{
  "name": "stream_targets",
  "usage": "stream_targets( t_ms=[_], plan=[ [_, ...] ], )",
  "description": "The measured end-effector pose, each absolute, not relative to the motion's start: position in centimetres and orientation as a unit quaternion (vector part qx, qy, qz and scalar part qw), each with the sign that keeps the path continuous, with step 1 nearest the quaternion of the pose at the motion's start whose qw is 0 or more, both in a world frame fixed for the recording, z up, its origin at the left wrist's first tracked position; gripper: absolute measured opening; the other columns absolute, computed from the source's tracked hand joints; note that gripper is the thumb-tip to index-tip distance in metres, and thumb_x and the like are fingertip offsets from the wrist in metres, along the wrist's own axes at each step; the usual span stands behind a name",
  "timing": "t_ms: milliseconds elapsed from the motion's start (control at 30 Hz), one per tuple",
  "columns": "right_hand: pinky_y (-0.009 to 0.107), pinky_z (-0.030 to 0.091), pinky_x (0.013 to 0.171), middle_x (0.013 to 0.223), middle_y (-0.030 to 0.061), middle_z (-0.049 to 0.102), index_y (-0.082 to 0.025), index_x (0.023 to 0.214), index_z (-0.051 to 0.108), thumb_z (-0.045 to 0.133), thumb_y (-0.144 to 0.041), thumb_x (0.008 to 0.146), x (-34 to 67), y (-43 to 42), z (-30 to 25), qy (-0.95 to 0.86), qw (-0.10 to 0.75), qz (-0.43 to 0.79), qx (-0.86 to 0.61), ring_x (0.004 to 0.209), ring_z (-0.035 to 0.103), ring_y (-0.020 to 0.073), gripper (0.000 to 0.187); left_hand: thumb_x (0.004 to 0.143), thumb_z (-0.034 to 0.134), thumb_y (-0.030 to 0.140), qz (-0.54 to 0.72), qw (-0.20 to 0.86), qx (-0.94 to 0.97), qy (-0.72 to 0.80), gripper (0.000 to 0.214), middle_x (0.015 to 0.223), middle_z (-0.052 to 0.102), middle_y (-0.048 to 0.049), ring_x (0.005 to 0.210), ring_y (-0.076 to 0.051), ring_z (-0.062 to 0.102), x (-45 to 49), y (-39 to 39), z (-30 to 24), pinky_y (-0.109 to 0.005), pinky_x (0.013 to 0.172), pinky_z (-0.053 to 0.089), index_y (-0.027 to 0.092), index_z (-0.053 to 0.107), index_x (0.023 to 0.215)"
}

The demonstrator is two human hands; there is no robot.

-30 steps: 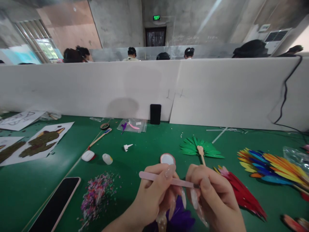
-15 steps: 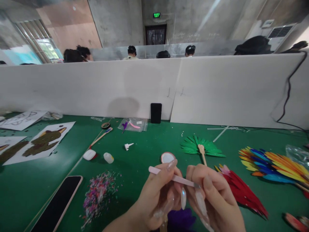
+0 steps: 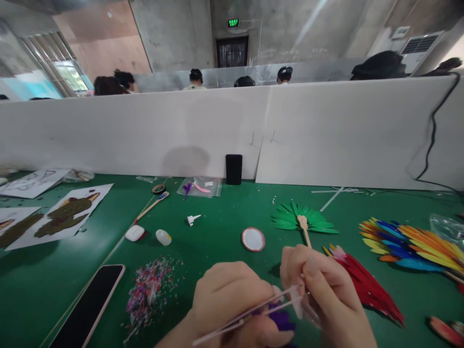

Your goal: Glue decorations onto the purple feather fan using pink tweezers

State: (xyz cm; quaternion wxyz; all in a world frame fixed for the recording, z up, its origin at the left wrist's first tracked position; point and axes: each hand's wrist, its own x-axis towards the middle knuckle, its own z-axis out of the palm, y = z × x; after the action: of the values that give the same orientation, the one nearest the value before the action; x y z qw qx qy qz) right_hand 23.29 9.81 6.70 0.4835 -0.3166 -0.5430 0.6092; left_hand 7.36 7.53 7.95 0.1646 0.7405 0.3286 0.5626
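Both my hands are low in the middle of the view, over the green table (image 3: pixel 217 232). My left hand (image 3: pixel 224 299) is curled closed over a purple feather piece (image 3: pixel 279 319), which mostly hides under it. My right hand (image 3: pixel 322 295) pinches the end of a thin pink stick (image 3: pixel 250 313) that slants down to the left across my left hand. A small round white lid with a red rim (image 3: pixel 253 239) lies just beyond my hands.
A green paper fan (image 3: pixel 302 220), a red feather fan (image 3: pixel 366 285) and a multicoloured one (image 3: pixel 409 244) lie to the right. A phone (image 3: pixel 90 304), a heap of confetti (image 3: pixel 148 290), small glue bottles (image 3: pixel 163 237) and picture sheets (image 3: pixel 61 215) lie left. A white partition (image 3: pixel 232 130) stands behind.
The pink stick has swung from lying level above my fingers to slanting down-left across my left hand. My left hand has turned knuckles-up and dropped lower.
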Motion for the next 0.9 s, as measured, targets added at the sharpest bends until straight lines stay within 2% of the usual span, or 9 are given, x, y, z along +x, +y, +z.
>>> stream_targets(
  t_ms=[67, 200, 300, 433, 533, 700, 767, 900],
  plan=[
    [0.023, 0.026, 0.043, 0.055, -0.0021, 0.038, -0.020, 0.061, 0.048, 0.043, -0.048, 0.093, 23.5, 9.9, 7.0, -0.549, 0.466, 0.616, -0.320, 0.049, 0.033, 0.0110, 0.043, 0.092, 0.048, 0.040, 0.537, 0.115, 0.769, 0.328, 0.030, 0.062, 0.061, -0.0016, 0.057, -0.010, 0.055, 7.1, 7.8, 8.0, -0.021, 0.053, 0.044, 0.015, 0.061, 0.082],
    [0.022, 0.023, 0.040, 0.056, -0.0019, 0.038, -0.019, 0.062, 0.050, 0.041, -0.047, 0.094, 23.7, 10.0, 6.9, -0.567, 0.447, 0.616, -0.315, 0.047, 0.029, 0.0096, 0.043, 0.092, 0.047, 0.040, 0.534, 0.042, 0.776, 0.333, 0.030, 0.057, 0.059, 0.0002, 0.051, -0.010, 0.054, 7.0, 8.2, 8.3, -0.021, 0.050, 0.044, 0.017, 0.057, 0.077],
    [0.021, 0.023, 0.039, 0.057, -0.0002, 0.042, -0.018, 0.061, 0.054, 0.044, -0.042, 0.094, 23.9, 10.0, 6.8, -0.598, 0.455, 0.570, -0.332, 0.049, 0.032, 0.0098, 0.042, 0.092, 0.048, 0.038, 0.510, 0.058, 0.793, 0.329, 0.026, 0.062, 0.060, 0.0003, 0.054, -0.009, 0.055, 6.7, 8.0, 8.8, -0.020, 0.052, 0.045, 0.017, 0.059, 0.082],
    [0.022, 0.026, 0.039, 0.054, 0.0003, 0.044, -0.018, 0.059, 0.056, 0.045, -0.045, 0.093, 24.1, 10.0, 7.1, -0.618, 0.457, 0.542, -0.339, 0.048, 0.036, 0.0107, 0.044, 0.092, 0.050, 0.034, 0.456, 0.102, 0.818, 0.335, 0.020, 0.074, 0.063, -0.0003, 0.066, -0.009, 0.058, 6.2, 7.5, 9.0, -0.018, 0.063, 0.048, 0.017, 0.060, 0.093],
    [0.022, 0.029, 0.041, 0.051, -0.0008, 0.043, -0.019, 0.058, 0.053, 0.043, -0.043, 0.094, 24.0, 10.1, 7.5, -0.631, 0.453, 0.534, -0.333, 0.048, 0.038, 0.0106, 0.045, 0.094, 0.045, 0.032, 0.477, 0.087, 0.810, 0.331, 0.022, 0.068, 0.062, 0.0004, 0.062, -0.008, 0.057, 6.4, 7.5, 9.0, -0.018, 0.060, 0.046, 0.016, 0.058, 0.086],
    [0.022, 0.027, 0.038, 0.053, -0.0006, 0.044, -0.019, 0.057, 0.052, 0.047, -0.041, 0.093, 23.9, 9.9, 7.1, -0.634, 0.454, 0.521, -0.346, 0.046, 0.036, 0.0098, 0.043, 0.095, 0.041, 0.028, 0.478, 0.053, 0.809, 0.338, 0.024, 0.065, 0.062, 0.0015, 0.059, -0.007, 0.057, 6.8, 7.7, 9.1, -0.017, 0.061, 0.046, 0.016, 0.055, 0.080],
    [0.023, 0.029, 0.039, 0.053, -0.0003, 0.045, -0.019, 0.057, 0.054, 0.052, -0.041, 0.090, 23.9, 9.6, 6.7, -0.621, 0.475, 0.505, -0.366, 0.047, 0.037, 0.0108, 0.040, 0.095, 0.041, 0.028, 0.474, 0.063, 0.806, 0.349, 0.024, 0.063, 0.061, 0.0024, 0.058, -0.007, 0.057, 6.8, 7.8, 9.1, -0.017, 0.060, 0.046, 0.017, 0.055, 0.079],
    [0.024, 0.033, 0.041, 0.054, 0.0002, 0.047, -0.020, 0.061, 0.058, 0.061, -0.042, 0.084, 24.0, 8.9, 6.2, -0.595, 0.506, 0.469, -0.411, 0.050, 0.041, 0.0132, 0.031, 0.096, 0.038, 0.029, 0.515, 0.117, 0.786, 0.322, 0.030, 0.053, 0.056, 0.0038, 0.048, -0.007, 0.052, 6.8, 8.6, 8.7, -0.019, 0.048, 0.041, 0.019, 0.052, 0.071]
  ],
)
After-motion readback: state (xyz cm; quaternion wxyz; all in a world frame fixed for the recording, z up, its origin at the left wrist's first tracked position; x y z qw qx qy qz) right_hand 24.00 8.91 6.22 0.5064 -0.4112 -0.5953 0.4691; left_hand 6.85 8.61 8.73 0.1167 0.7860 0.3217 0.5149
